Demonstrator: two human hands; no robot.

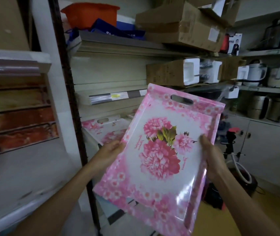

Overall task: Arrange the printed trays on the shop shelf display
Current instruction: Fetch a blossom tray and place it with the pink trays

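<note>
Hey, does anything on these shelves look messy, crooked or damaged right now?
Yes. On the top shelf, the cardboard box sits tilted with torn, open flaps and overhangs the shelf edge. Left of it, blue bags lie in a crumpled heap. The pink floral tray held in both hands looks intact.

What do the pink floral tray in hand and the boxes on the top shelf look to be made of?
Pink floral tray: probably hard plastic or melamine, glossy; bright glare streaks near its right edge and a moulded handle slot.
Boxes: brown corrugated cardboard, matte, with creased flaps and tape.
</note>
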